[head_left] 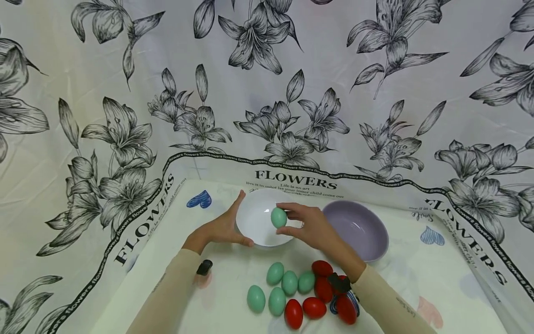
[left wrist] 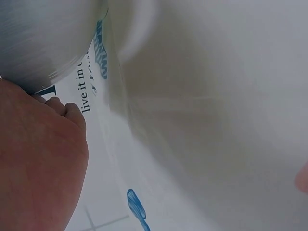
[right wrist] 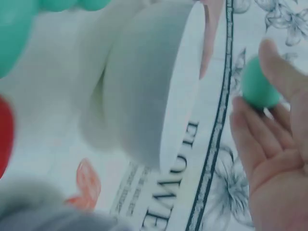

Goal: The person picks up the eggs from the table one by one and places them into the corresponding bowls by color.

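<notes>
My left hand point(head_left: 223, 226) holds the side of a white bowl point(head_left: 255, 218), fingers at the far side and thumb along the near side. In the left wrist view, part of the left hand point(left wrist: 41, 154) shows against the bowl's curved wall point(left wrist: 48, 41). Above the bowl, my right hand point(head_left: 309, 226) pinches a green egg point(head_left: 278, 217) between thumb and fingers. The right wrist view shows this egg point(right wrist: 260, 85) raised beyond the bowl's rim. On the near side of the bowl, several green eggs point(head_left: 277, 301) and several red eggs point(head_left: 294, 314) lie on the cloth.
A purple bowl point(head_left: 359, 229) stands to the right of the white one, beyond the right forearm. Some red eggs point(head_left: 346, 310) are partly hidden by the right wrist's black device point(head_left: 340, 282). A flower-printed cloth point(head_left: 292, 176) covers the table and hangs behind it.
</notes>
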Demonstrator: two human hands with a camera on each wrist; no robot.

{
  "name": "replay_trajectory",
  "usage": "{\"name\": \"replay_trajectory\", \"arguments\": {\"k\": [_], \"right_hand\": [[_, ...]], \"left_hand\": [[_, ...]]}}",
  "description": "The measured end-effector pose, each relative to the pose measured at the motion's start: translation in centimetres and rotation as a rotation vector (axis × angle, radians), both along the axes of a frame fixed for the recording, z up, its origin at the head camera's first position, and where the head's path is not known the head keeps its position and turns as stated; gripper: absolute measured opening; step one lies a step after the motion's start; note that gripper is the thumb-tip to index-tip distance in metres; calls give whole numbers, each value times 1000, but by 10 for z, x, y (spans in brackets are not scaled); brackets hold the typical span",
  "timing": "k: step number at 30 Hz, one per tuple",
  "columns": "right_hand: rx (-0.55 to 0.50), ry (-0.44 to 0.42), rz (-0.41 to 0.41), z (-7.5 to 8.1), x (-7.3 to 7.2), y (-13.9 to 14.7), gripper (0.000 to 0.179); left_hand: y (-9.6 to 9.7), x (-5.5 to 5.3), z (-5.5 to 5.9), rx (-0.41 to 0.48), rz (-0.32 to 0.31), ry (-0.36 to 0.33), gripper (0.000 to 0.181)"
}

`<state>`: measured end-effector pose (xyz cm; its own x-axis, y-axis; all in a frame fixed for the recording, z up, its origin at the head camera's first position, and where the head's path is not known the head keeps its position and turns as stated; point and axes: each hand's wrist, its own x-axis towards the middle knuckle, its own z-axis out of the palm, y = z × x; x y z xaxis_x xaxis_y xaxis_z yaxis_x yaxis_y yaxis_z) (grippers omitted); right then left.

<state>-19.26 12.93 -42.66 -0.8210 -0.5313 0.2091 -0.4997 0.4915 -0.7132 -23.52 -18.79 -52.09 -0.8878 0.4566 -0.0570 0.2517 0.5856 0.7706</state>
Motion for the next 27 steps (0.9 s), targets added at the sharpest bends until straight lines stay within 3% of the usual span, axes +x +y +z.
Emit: {"name": "replay_trajectory", "arguments": {"k": [3, 9, 18, 27], "right_hand": [[-47, 34, -33, -3, -13, -18, 68], [-42, -19, -57, -16, -32, -49, 69], [76, -37, -78, -41, -56, -80, 65], [288, -31, -105, -55, -66, -98, 62]], "left_hand": [[1, -1, 0, 12, -9, -9, 158], [1, 0, 0, 26, -26, -7, 158], [-2, 1, -2, 71, -55, -4, 155], [-4, 1, 2, 59, -52, 0, 157]]}}
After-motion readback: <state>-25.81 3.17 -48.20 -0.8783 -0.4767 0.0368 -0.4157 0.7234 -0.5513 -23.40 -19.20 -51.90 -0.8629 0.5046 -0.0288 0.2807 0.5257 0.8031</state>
